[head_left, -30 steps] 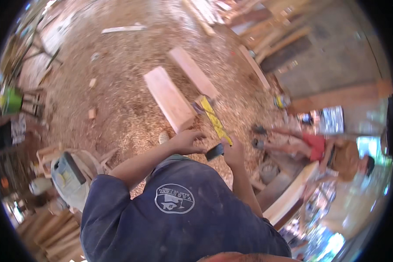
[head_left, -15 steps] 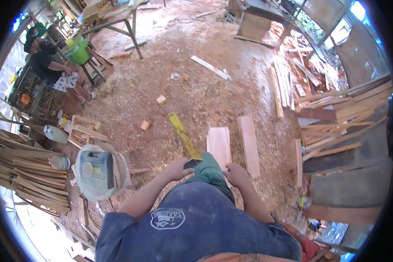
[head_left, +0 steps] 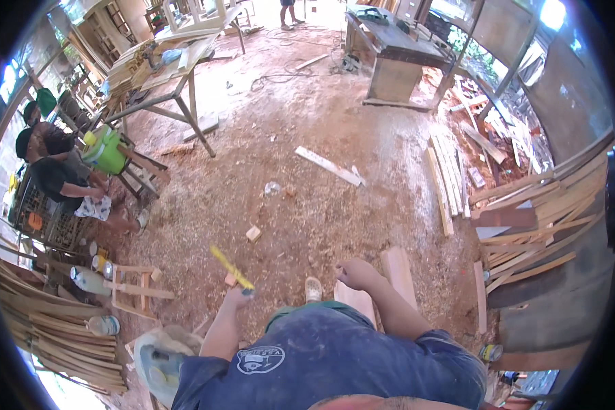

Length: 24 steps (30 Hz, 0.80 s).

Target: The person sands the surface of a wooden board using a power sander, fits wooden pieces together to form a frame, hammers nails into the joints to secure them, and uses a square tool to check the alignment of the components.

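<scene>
My left hand [head_left: 236, 298] is closed around a tape measure. Its yellow blade [head_left: 229, 266] sticks out past the hand, pointing away and to the left. My right hand [head_left: 359, 275] is raised in front of me with the fingers curled in; what they hold, if anything, is too small to make out. Below and beside it, two pale planed boards lie on the ground: a nearer board [head_left: 354, 301], partly hidden by my body, and a longer board [head_left: 398, 273] to its right, partly behind my forearm.
Wood shavings cover the ground [head_left: 307, 205], with a small wood block [head_left: 253, 234] and a white strip [head_left: 328, 166] on it. A wooden frame [head_left: 138, 290] and a plastic container [head_left: 158, 362] stand left. Two people sit by a green bucket [head_left: 106, 152]. Lumber [head_left: 533, 225] leans at right.
My left hand has moved left with the tape measure, and its blade shows shorter. My right hand has lifted slightly and shifted left from beside the boards. The view has tilted upward.
</scene>
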Each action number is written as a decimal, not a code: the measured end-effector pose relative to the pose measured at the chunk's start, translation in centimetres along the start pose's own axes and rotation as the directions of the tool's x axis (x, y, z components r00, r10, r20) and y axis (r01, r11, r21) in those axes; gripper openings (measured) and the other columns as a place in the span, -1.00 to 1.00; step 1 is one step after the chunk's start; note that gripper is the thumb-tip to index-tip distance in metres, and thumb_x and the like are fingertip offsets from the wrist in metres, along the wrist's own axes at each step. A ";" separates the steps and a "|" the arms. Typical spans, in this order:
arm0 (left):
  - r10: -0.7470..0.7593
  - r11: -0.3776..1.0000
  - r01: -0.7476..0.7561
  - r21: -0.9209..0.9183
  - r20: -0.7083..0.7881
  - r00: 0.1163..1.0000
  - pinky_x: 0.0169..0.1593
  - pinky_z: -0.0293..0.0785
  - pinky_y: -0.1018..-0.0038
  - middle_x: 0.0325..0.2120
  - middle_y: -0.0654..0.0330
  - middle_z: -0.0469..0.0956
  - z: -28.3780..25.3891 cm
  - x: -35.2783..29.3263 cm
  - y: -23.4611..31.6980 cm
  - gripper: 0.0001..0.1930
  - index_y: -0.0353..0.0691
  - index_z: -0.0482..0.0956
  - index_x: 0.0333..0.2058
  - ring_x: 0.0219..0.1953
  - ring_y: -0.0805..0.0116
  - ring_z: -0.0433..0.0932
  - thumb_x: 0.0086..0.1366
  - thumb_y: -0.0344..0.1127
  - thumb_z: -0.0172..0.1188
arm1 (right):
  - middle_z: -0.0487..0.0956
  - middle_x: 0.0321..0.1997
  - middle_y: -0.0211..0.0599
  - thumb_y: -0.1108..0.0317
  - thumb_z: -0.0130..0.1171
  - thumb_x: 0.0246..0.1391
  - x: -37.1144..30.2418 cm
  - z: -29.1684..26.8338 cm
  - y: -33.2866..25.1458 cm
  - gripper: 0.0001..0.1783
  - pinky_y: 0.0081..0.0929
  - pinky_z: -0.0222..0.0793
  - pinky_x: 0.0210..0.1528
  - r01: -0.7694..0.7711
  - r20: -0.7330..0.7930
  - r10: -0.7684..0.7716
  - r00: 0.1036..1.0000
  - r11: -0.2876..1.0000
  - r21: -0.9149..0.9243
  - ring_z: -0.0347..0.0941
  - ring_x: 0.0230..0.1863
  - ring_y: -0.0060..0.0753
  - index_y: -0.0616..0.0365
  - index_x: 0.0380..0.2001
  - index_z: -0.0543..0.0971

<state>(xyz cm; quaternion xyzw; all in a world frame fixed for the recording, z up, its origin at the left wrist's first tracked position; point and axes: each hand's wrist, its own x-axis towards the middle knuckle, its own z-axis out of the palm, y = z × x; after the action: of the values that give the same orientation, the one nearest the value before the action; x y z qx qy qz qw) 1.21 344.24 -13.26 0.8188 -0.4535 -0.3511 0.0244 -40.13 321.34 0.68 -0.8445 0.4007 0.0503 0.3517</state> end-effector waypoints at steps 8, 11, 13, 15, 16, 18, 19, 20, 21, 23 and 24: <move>-0.269 0.914 0.357 -0.194 0.368 0.890 -0.09 0.59 0.25 -0.35 0.04 0.75 0.8 10.1 -3.0 -0.40 -0.21 0.79 -0.29 -0.20 0.13 0.74 0.21 0.32 0.34 | 0.73 -0.16 -0.05 0.04 0.24 0.21 17.2 -12.3 0.9 -0.53 -0.10 0.53 0.00 -0.052 0.074 0.059 0.995 0.994 -0.094 0.65 -0.10 0.05 0.12 0.05 0.65; -0.329 0.916 0.386 -0.107 0.349 0.878 -0.14 0.57 0.21 -0.32 -0.01 0.75 -2.1 15.9 -2.2 -0.47 -0.27 0.76 -0.23 -0.22 0.10 0.74 0.25 0.19 0.35 | 0.74 -0.11 -0.09 0.01 0.26 0.19 24.6 -10.5 6.3 -0.56 -0.13 0.53 0.02 -0.186 0.129 0.183 0.975 0.982 0.014 0.67 -0.07 -0.02 0.10 -0.03 0.70; -0.348 0.903 0.407 -0.133 0.329 0.878 -0.20 0.56 0.19 -0.31 -0.06 0.74 -4.3 21.8 -2.2 -0.55 -0.31 0.73 -0.18 -0.26 0.08 0.74 0.28 0.04 0.39 | 0.75 -0.15 -0.09 -0.01 0.28 0.17 27.3 -8.8 10.0 -0.57 -0.16 0.53 0.01 -0.289 0.163 0.282 0.945 0.957 0.023 0.68 -0.07 -0.09 0.09 -0.11 0.74; -0.214 0.975 0.194 0.109 0.215 0.953 -0.14 0.58 0.20 -0.28 -0.11 0.74 -8.7 29.6 -0.9 -0.53 -0.30 0.72 -0.12 -0.19 0.03 0.74 0.28 0.04 0.34 | 0.75 -0.15 -0.03 -0.03 0.24 0.17 29.1 -8.4 13.6 -0.52 -0.19 0.56 0.00 -0.444 0.250 0.452 0.856 0.891 -0.090 0.69 -0.09 -0.05 0.16 -0.08 0.71; -0.190 0.981 0.194 0.000 0.221 0.957 -0.12 0.59 0.21 -0.28 -0.10 0.74 -11.0 33.4 0.2 -0.54 -0.26 0.73 -0.10 -0.17 0.04 0.74 0.27 0.05 0.34 | 0.74 -0.12 0.02 -0.03 0.19 0.18 29.0 -7.2 16.8 -0.45 -0.20 0.57 0.00 -0.527 0.341 0.561 0.755 0.827 -0.195 0.69 -0.10 0.05 0.24 -0.01 0.67; -0.102 0.988 0.121 -0.093 0.192 0.976 -0.09 0.60 0.22 -0.27 -0.04 0.74 -16.6 40.2 2.8 -0.59 -0.15 0.74 -0.08 -0.16 0.07 0.74 0.25 0.02 0.34 | 0.75 -0.26 -0.05 0.02 0.22 0.16 30.4 -7.9 19.3 -0.55 -0.21 0.60 -0.11 -0.621 0.440 0.562 0.700 0.784 -0.013 0.70 -0.25 -0.07 0.24 -0.20 0.72; -0.023 0.998 0.031 -0.047 0.172 0.985 -0.08 0.60 0.22 -0.27 0.00 0.75 -20.1 43.9 4.9 -0.63 -0.09 0.76 -0.08 -0.17 0.09 0.74 0.24 -0.02 0.34 | 0.75 -0.26 -0.05 0.02 0.22 0.16 32.6 -9.8 18.9 -0.55 -0.21 0.60 -0.11 -0.618 0.438 0.561 0.703 0.786 -0.015 0.70 -0.25 -0.07 0.24 -0.20 0.72; -0.045 0.998 0.050 -0.027 0.181 0.982 -0.03 0.60 0.18 -0.21 -0.03 0.74 -23.5 47.3 6.5 -0.59 -0.08 0.76 -0.09 -0.11 0.03 0.72 0.25 0.08 0.32 | 0.75 -0.30 -0.12 0.03 0.22 0.17 33.6 -11.1 17.9 -0.58 -0.22 0.61 -0.17 -0.688 0.388 0.599 0.701 0.711 0.145 0.70 -0.28 -0.17 0.21 -0.26 0.73; -0.070 0.997 0.073 -0.010 0.191 0.979 0.03 0.60 0.14 -0.14 -0.05 0.72 -26.5 50.4 7.9 -0.53 -0.08 0.76 -0.10 -0.04 -0.03 0.70 0.25 0.17 0.30 | 0.74 -0.34 -0.19 0.03 0.22 0.18 35.0 -12.5 17.1 -0.61 -0.24 0.62 -0.23 -0.728 0.345 0.641 0.685 0.617 0.299 0.69 -0.32 -0.26 0.18 -0.32 0.74; -0.001 1.000 0.007 -0.031 0.181 0.984 0.03 0.59 0.13 -0.14 -0.05 0.72 -32.4 56.4 11.8 -0.58 -0.05 0.73 -0.05 -0.05 -0.05 0.70 0.30 0.10 0.29 | 0.73 -0.36 -0.24 0.02 0.21 0.19 39.8 -15.5 15.9 -0.61 -0.28 0.62 -0.27 -0.736 0.340 0.653 0.677 0.601 0.311 0.68 -0.33 -0.32 0.16 -0.32 0.73; 0.004 1.000 -0.004 0.000 0.190 0.982 0.03 0.59 0.13 -0.14 -0.05 0.72 -35.0 59.2 14.4 -0.58 -0.05 0.73 -0.05 -0.05 -0.05 0.70 0.30 0.10 0.29 | 0.73 -0.38 -0.29 0.01 0.20 0.20 42.6 -16.9 15.7 -0.61 -0.31 0.62 -0.31 -0.736 0.318 0.664 0.677 0.607 0.299 0.68 -0.34 -0.38 0.14 -0.31 0.73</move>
<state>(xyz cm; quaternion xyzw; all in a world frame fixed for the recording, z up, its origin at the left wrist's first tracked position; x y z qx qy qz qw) 31.95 281.09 -14.45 0.7806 -0.4555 -0.4276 -0.0186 -25.96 276.47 -11.00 -0.5192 0.6683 0.1742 0.5035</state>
